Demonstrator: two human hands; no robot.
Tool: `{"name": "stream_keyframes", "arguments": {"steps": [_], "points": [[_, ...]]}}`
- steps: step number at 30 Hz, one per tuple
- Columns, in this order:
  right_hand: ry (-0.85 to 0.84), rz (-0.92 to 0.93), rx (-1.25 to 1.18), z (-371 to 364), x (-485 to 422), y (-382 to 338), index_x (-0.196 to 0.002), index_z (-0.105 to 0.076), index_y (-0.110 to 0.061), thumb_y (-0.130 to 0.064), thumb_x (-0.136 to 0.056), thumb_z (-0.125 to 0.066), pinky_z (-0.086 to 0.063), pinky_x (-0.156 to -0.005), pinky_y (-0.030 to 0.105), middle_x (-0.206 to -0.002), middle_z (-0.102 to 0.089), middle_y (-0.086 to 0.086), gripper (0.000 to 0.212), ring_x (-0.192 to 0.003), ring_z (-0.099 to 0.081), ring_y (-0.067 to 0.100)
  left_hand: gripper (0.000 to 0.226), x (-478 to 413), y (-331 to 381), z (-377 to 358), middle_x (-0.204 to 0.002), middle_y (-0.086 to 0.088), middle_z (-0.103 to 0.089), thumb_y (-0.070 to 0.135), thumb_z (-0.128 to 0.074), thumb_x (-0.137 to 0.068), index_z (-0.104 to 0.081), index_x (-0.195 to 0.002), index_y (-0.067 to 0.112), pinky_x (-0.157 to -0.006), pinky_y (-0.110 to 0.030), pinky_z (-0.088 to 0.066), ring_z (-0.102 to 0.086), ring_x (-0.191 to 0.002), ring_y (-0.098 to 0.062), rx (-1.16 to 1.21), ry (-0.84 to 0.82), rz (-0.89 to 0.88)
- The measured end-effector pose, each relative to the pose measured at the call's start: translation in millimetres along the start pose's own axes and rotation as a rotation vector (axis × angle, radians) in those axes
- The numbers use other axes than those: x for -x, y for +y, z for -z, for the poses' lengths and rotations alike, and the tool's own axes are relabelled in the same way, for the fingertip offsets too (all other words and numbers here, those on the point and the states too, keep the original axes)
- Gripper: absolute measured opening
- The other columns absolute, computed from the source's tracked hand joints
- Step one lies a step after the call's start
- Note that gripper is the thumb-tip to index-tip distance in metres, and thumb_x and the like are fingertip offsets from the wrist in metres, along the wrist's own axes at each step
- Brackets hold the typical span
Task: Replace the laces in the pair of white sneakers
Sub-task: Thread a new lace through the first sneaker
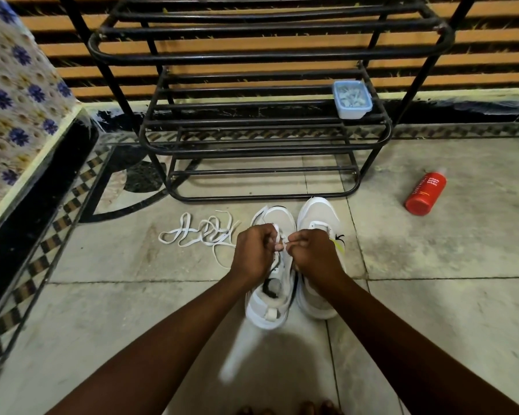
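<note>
Two white sneakers stand side by side on the tiled floor, toes pointing away from me. Over the left sneaker (270, 304) both hands work close together. My left hand (253, 253) grips a white lace (277, 232) above the eyelets, and my right hand (313, 253) pinches the same lace from the other side. A blurred white lace end (237, 354) hangs down toward me below the sneaker's heel. The right sneaker (318, 217) sits untouched, partly hidden under my right hand. A loose white lace (201, 233) lies tangled on the floor to the left of the sneakers.
A black metal shoe rack (264, 145) stands just beyond the sneakers, with a pale blue plastic box (352, 98) on one shelf. A red bottle (426, 191) lies on the floor at the right. A patterned cloth-covered ledge (18, 109) borders the left side.
</note>
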State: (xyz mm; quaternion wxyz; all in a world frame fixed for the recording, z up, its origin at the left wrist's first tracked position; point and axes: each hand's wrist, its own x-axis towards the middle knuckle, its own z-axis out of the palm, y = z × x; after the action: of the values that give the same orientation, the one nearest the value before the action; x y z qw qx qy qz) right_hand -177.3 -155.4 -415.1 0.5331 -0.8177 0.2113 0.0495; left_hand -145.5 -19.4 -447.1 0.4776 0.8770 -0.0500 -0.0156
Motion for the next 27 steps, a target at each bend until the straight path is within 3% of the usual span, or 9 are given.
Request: {"name": "stream_keyframes", "arguments": {"steps": [3, 6, 11, 16, 18, 20, 22, 25, 27], "points": [[-0.078, 0.048, 0.066, 5.0, -2.7, -3.4, -0.095, -0.071, -0.009, -0.017, -0.07, -0.074, -0.056, -0.08, 0.03, -0.092, -0.076, 0.008, 0.026, -0.088, -0.072, 0.024, 0.041, -1.9, -1.1, -0.3, -0.062, 0.004, -0.068, -0.011, -0.074, -0.075, -0.06, -0.059, 0.024, -0.058, -0.009, -0.046, -0.066, -0.061, 0.006, -0.032, 0.022, 0.057], [-0.054, 0.209, 0.269, 6.8, -2.8, -8.4, -0.089, -0.074, -0.007, -0.005, -0.078, -0.072, -0.053, -0.079, 0.025, -0.088, -0.076, 0.007, 0.012, -0.091, -0.071, 0.023, 0.031, -4.1, 2.6, 2.3, -0.068, -0.005, -0.074, -0.003, -0.085, -0.069, -0.067, -0.059, 0.021, -0.066, -0.025, -0.054, -0.069, -0.067, -0.011, 0.009, 0.002, 0.15], [-0.016, 0.308, 0.475, 1.7, -2.2, -21.7, -0.09, -0.075, -0.009, -0.009, -0.083, -0.064, -0.05, -0.091, 0.039, -0.094, -0.073, 0.01, 0.012, -0.098, -0.066, 0.031, 0.021, 0.5, 6.8, 6.2, -0.056, 0.012, -0.067, -0.009, -0.074, -0.077, -0.076, -0.064, 0.007, -0.058, -0.004, -0.042, -0.062, -0.057, 0.012, 0.032, 0.039, 0.156], [-0.02, 0.331, 0.667, -1.4, -3.9, -25.2, -0.105, -0.067, -0.011, -0.013, -0.091, -0.059, -0.048, -0.094, 0.04, -0.107, -0.066, 0.013, 0.016, -0.103, -0.064, 0.034, 0.031, 4.0, 5.7, 8.2, -0.062, 0.006, -0.067, -0.015, -0.065, -0.076, -0.069, -0.073, 0.016, -0.06, -0.013, -0.047, -0.063, -0.059, 0.003, 0.036, 0.043, 0.125], [-0.083, 0.425, 0.738, -1.1, -5.3, -24.5, -0.105, -0.063, -0.007, -0.009, -0.091, -0.055, -0.046, -0.093, 0.038, -0.11, -0.062, 0.014, 0.016, -0.107, -0.06, 0.033, 0.032, 5.1, 1.6, 7.2, -0.08, 0.003, -0.065, -0.001, -0.079, -0.074, -0.058, -0.084, 0.022, -0.068, -0.025, -0.048, -0.062, -0.077, -0.008, -0.096, 0.045, 0.078], [-0.112, 0.535, 0.86, -1.7, -5.4, -22.5, -0.106, -0.058, -0.005, -0.007, -0.09, -0.052, -0.041, -0.088, 0.037, -0.114, -0.057, 0.015, 0.017, -0.113, -0.053, 0.031, 0.044, 7.0, -3.5, 7.0, -0.101, 0.007, -0.057, 0.028, -0.088, -0.073, -0.052, -0.099, 0.029, -0.079, -0.038, -0.047, -0.054, -0.099, -0.017, -0.373, 0.061, 0.044], [-0.044, 0.644, 0.941, 1.3, -6.4, -19.7, -0.107, -0.057, -0.004, -0.006, -0.088, -0.05, -0.039, -0.08, 0.037, -0.115, -0.055, 0.016, 0.02, -0.111, -0.051, 0.032, 0.064, 6.5, -5.1, 9.1, -0.119, 0.007, -0.054, 0.048, -0.088, -0.069, -0.049, -0.118, 0.031, -0.087, -0.043, -0.047, -0.049, -0.116, -0.022, -0.453, 0.071, 0.083], [0.164, 0.73, 0.661, 13.8, -9.6, -15.1, -0.101, -0.062, -0.003, 0.01, -0.077, -0.056, -0.038, -0.069, 0.032, -0.105, -0.057, 0.016, 0.027, -0.088, -0.059, 0.033, 0.083, 5.5, -7.3, 12.4, -0.139, 0.007, -0.047, 0.057, -0.083, -0.069, -0.044, -0.139, 0.034, -0.095, -0.048, -0.043, -0.043, -0.13, -0.023, -0.458, 0.043, 0.06], [0.257, 0.559, 0.166, 23.3, -14.2, -15.1, -0.091, -0.065, -0.005, 0.018, -0.072, -0.058, -0.051, -0.067, 0.031, -0.089, -0.061, 0.013, 0.031, -0.077, -0.066, 0.028, 0.075, 5.6, -7.5, 13.4, -0.147, 0.012, -0.044, 0.053, -0.08, -0.074, -0.047, -0.14, 0.039, -0.099, -0.049, -0.038, -0.04, -0.136, -0.02, -0.474, -0.005, 0.017]]}}
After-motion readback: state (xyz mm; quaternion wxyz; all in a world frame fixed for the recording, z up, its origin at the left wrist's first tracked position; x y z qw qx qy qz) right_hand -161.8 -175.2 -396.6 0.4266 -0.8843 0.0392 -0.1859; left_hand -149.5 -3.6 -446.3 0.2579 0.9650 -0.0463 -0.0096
